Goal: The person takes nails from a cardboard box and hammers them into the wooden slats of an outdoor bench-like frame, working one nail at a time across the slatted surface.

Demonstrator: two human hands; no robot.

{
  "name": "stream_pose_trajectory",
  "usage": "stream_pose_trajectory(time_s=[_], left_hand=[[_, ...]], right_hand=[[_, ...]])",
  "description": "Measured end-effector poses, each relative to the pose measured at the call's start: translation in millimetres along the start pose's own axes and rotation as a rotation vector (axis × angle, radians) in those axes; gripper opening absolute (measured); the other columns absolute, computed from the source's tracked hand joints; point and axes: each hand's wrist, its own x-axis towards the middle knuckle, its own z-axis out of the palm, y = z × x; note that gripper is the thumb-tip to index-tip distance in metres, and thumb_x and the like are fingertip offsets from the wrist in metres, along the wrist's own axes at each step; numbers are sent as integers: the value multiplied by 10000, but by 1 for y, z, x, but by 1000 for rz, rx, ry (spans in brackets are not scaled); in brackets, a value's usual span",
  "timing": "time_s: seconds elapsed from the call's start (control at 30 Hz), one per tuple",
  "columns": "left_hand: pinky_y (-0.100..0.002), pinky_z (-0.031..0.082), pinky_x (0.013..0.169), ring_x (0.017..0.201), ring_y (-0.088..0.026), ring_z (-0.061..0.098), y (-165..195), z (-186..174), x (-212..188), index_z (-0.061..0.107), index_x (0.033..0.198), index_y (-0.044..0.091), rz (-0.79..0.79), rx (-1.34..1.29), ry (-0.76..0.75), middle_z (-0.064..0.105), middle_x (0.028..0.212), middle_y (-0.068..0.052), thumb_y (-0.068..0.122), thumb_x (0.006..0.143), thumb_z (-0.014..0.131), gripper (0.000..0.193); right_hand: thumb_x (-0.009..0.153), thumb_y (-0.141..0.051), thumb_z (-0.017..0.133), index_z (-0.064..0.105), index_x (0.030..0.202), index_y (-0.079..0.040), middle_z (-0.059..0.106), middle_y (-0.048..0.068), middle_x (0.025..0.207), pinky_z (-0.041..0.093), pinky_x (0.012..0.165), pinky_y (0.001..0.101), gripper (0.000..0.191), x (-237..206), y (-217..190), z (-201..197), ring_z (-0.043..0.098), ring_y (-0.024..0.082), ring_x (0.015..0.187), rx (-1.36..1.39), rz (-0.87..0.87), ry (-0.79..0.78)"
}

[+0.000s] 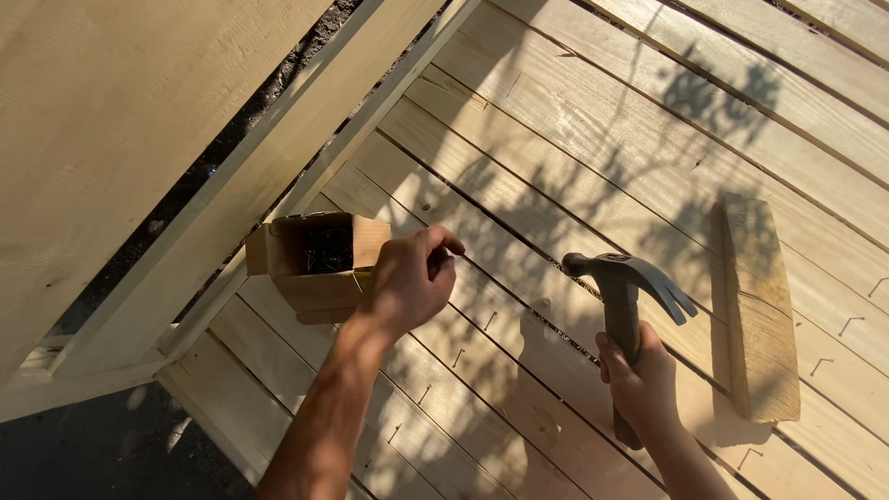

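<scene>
Two bare hands work over a deck of pale wooden planks (574, 130) that run diagonally across the frame, dappled with leaf shadow. Just left of centre, the left hand (410, 281) hovers with its fingers (443, 248) pinched close together at the tips; whether a nail sits between them cannot be told, as nothing clear shows there. Right beside that hand, touching or nearly touching its back, sits a small open brown cardboard box (315, 259) filled with dark nails (329, 248), resting at the plank edge near the left centre of the frame. Lower right of centre, the right hand (639, 380) is wrapped tightly around the dark handle of a steel claw hammer (625, 287), whose head is raised above the planks with the claw pointing right and the striking face pointing left. Several bent nails (489, 320) stick up from the boards between and below the hands. At the right of the frame a short loose wooden block (759, 306) lies flat on the planks, well apart from the hammer. Wide pale boards (111, 120) fill the upper left, with dark ground showing in the gap beside them.
</scene>
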Motion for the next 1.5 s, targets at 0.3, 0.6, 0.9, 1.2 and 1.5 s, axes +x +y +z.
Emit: stream_pose_trajectory(time_s=[0.3, 0.6, 0.9, 1.2, 1.5], left_hand=[[-433, 537, 745, 863, -385, 655, -58, 128, 27, 707, 1080, 29, 248, 93, -103, 667, 946, -191, 2, 827, 685, 256], [-265, 582, 702, 789, -104, 676, -93, 107, 16, 734, 1092, 38, 51, -349, 142, 700, 1011, -57, 30, 948, 680, 154], [-353, 564, 764, 948, -261, 627, -60, 100, 28, 717, 873, 139, 367, 456, 4, 674, 1008, -61, 22, 745, 731, 173], [-363, 319, 966, 990, -178, 627, -47, 127, 26, 790, 1012, 145, 166, -181, 50, 753, 990, 16, 38, 852, 706, 210], [-370, 286, 1006, 768, -105, 650, -47, 137, 20, 796, 896, 169, 6, -142, 97, 756, 772, 44, 170, 833, 806, 64]], right_hand=[[948, -188, 661, 582, 891, -27, 579, 58, 605, 441, 503, 318, 188, 6, 20, -6, 531, 151, 500, 205, 46, -17], [971, -213, 644, 565, 855, 5, 582, 76, 676, 421, 506, 320, 259, 14, 34, -3, 518, 165, 517, 347, 166, -57], [963, -243, 631, 541, 861, -8, 582, 81, 650, 429, 506, 322, 271, 19, 19, -3, 529, 172, 509, 316, 134, -80], [955, -251, 623, 553, 870, -3, 588, 90, 626, 422, 537, 312, 271, 19, 19, -6, 525, 176, 504, 283, 128, -109], [953, -247, 618, 545, 873, -16, 583, 95, 602, 414, 556, 308, 256, 18, 18, -7, 511, 171, 517, 273, 128, -128]])
